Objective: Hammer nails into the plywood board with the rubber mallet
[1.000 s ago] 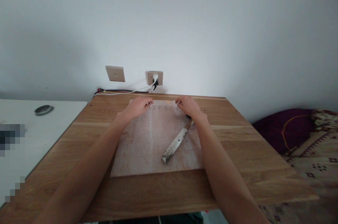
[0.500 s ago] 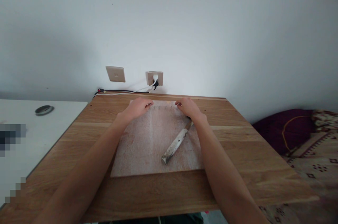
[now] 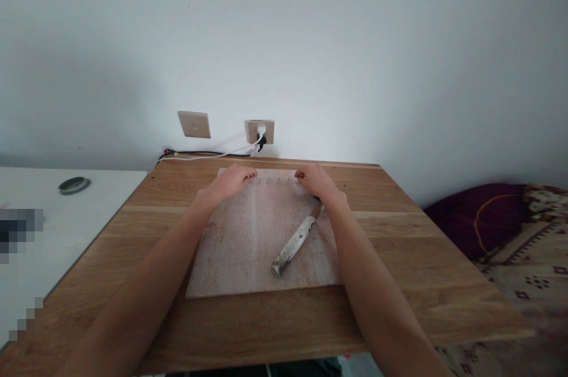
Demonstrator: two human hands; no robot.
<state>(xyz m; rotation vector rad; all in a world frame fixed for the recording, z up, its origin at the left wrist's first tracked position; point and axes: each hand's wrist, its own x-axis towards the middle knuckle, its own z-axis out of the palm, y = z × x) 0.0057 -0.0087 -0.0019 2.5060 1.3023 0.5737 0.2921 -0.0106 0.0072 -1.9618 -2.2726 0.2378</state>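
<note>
A pale pink sheet (image 3: 239,247) lies flat on a wooden table (image 3: 399,258). My left hand (image 3: 231,180) rests at the sheet's far left corner, fingers curled down onto its far edge. At the far right corner my right hand (image 3: 317,181) does the same, also with curled fingers. A knife (image 3: 293,245) with a smeared pale blade lies slantwise on the sheet's right half, its dark handle partly hidden under my right wrist. Both forearms stretch along the sheet's sides.
A white table (image 3: 66,229) adjoins on the left, with a dark round object (image 3: 73,185) on it. A wall socket (image 3: 260,131) with a plug and cables sits behind the table. A purple cushion (image 3: 470,217) and patterned fabric (image 3: 532,270) lie to the right.
</note>
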